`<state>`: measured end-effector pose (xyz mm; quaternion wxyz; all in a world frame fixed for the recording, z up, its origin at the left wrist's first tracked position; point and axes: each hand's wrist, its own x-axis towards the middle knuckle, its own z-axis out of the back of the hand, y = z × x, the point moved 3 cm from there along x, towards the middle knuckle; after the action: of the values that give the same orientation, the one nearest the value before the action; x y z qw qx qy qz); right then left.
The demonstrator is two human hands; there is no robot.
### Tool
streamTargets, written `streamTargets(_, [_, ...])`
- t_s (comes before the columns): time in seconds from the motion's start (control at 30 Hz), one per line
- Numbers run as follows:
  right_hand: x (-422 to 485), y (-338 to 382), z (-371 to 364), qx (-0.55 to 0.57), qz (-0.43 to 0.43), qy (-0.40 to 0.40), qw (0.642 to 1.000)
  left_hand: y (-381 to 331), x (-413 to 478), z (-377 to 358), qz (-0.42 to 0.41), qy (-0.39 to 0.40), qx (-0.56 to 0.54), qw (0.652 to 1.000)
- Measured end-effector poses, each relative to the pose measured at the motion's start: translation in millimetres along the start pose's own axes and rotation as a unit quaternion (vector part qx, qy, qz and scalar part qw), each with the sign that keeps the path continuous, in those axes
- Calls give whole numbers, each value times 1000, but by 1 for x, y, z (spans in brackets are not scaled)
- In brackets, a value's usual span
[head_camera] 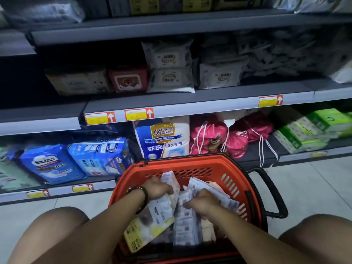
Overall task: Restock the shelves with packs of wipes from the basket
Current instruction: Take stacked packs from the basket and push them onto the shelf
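Note:
A red plastic basket [219, 166] stands on the floor between my knees, holding several white packs of wipes. My left hand [156, 189], a dark bead bracelet on its wrist, grips a white pack of wipes [162, 210] at the basket's left. My right hand [202, 202] curls round another white pack of wipes [185, 223] in the middle. More packs [215, 189] lie behind my right hand. On the middle shelf [209, 103] above, white wipes packs [168, 68] are stacked two high, with more packs [219, 77] to their right.
The basket's black handle [272, 191] hangs to the right. The lowest shelf holds blue pad packs [99, 155], a tall white-and-blue pack [163, 138], pink drawstring bags [228, 138] and green boxes [308, 128]. A red box [128, 80] sits left of the wipes. Pale floor tiles [314, 187] lie to the right.

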<state>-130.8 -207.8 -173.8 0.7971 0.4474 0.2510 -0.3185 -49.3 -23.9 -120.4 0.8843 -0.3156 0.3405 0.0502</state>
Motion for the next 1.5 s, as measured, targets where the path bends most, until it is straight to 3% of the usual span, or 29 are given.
streamTargets(0.27, [4, 8, 18, 121, 41, 21, 992, -2, -23, 24, -26, 24, -66, 997])
streamTargets(0.37, [-11, 19, 40, 219, 58, 17, 974, -1, -30, 34, -38, 6, -95, 995])
streamTargets(0.47, [-21, 26, 58, 303, 62, -1, 951, 3, -34, 33, -26, 48, -130, 990])
streamTargets(0.57, [-30, 31, 63, 378, 66, -7, 924, -2, -44, 26, -31, 108, -186, 976])
streamTargets(0.77, [-44, 40, 76, 454, 62, -14, 889, -18, -44, 35, -45, 156, -320, 933])
streamTargets(1.0, [-55, 50, 88, 478, 77, -47, 874, -19, -42, 45, -96, 72, -291, 949])
streamTargets(1.23, [-61, 57, 131, 586, 141, -128, 788, -30, -58, 61, -235, -73, -199, 949])
streamTargets(1.37, [-58, 63, 136, 646, 149, -50, 747, -34, -63, 59, -268, -89, -211, 936])
streamTargets(1.5, [-61, 75, 139, 645, 240, 41, 724, -43, -66, 56, -271, -12, -263, 926])
